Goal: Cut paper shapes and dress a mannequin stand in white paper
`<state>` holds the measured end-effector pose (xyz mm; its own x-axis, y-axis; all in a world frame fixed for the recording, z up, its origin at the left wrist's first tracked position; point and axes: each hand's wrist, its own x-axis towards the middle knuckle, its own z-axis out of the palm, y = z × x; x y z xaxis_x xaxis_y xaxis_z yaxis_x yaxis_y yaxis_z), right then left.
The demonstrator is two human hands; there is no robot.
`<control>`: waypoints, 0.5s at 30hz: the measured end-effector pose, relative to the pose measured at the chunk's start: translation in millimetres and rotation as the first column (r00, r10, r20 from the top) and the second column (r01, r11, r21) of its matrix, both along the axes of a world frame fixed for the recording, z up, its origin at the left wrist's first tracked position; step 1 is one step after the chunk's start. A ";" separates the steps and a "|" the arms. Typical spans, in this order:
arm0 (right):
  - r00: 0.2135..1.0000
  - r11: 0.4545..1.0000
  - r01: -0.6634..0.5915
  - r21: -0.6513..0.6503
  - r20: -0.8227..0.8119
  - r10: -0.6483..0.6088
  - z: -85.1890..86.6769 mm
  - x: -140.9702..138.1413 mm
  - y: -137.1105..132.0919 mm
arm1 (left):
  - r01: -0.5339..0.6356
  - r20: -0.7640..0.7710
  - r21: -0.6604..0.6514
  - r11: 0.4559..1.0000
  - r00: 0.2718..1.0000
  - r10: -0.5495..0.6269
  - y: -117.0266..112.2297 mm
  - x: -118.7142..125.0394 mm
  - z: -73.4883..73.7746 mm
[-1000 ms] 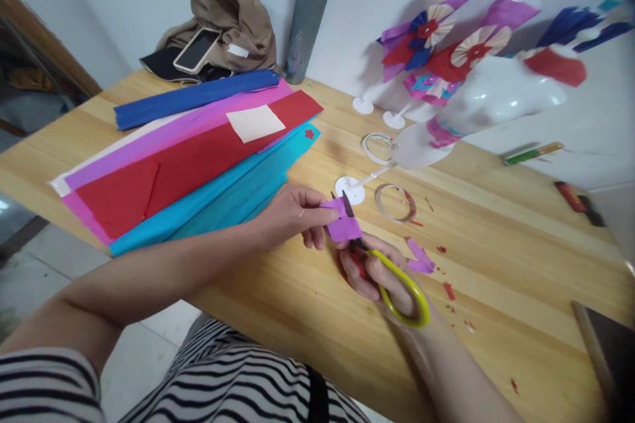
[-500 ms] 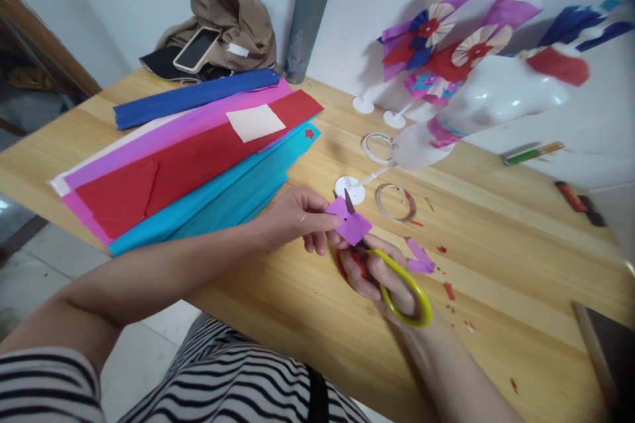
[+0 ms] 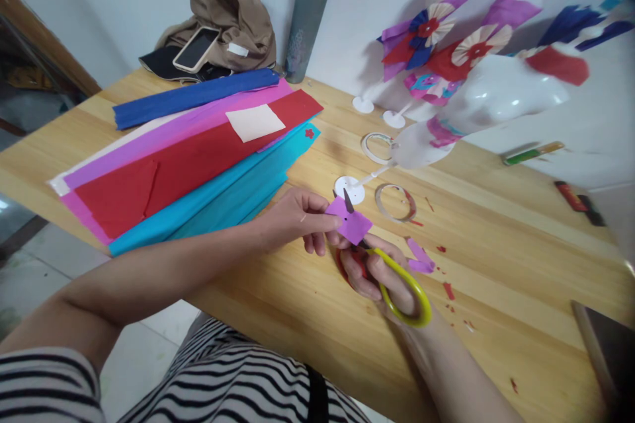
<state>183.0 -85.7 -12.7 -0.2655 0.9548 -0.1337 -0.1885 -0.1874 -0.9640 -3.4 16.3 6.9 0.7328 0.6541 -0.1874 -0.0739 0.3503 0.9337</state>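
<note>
Between thumb and fingers, my left hand [image 3: 305, 218] pinches a small purple paper piece [image 3: 356, 227] with a dark spot or hole near its middle. My right hand [image 3: 380, 271] is wrapped round the handles of a pair of scissors [image 3: 421, 304], one yellow and one red. The dark blades are parted, with the purple piece between them; their tips show past its far edge. Beyond the hands stands a white mannequin form [image 3: 506, 92], its round base [image 3: 350, 190] just past the blade tips. A purple scrap [image 3: 421, 256] lies to the right of my right hand.
Coloured paper sheets, red [image 3: 188, 172] and turquoise [image 3: 233, 195] among them, lie on the left. Behind are a phone [image 3: 197, 49], brown cloth [image 3: 243, 20] and a bottle [image 3: 307, 26]. Tape rolls [image 3: 395, 203], red scraps [image 3: 449, 291] and a green-handled tool [image 3: 533, 153] lie on the right.
</note>
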 end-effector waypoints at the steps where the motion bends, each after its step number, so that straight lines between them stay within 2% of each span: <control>1: 1.000 1.000 0.002 0.007 -0.001 -0.002 0.2 -0.2 0.2 | 0.002 0.002 0.002 1.000 1.000 -0.002 0.0 -0.1 -0.4; 10: 1.000 1.000 0.010 0.013 0.005 -0.010 0.8 -0.9 2.8 | -0.032 -0.039 -0.001 0.999 0.999 0.032 0.6 -0.2 3.4; 15: 1.000 1.000 0.008 -0.025 0.002 -0.007 -0.2 -0.2 1.3 | 0.015 -0.043 0.001 1.000 0.999 -0.015 1.0 -0.2 3.6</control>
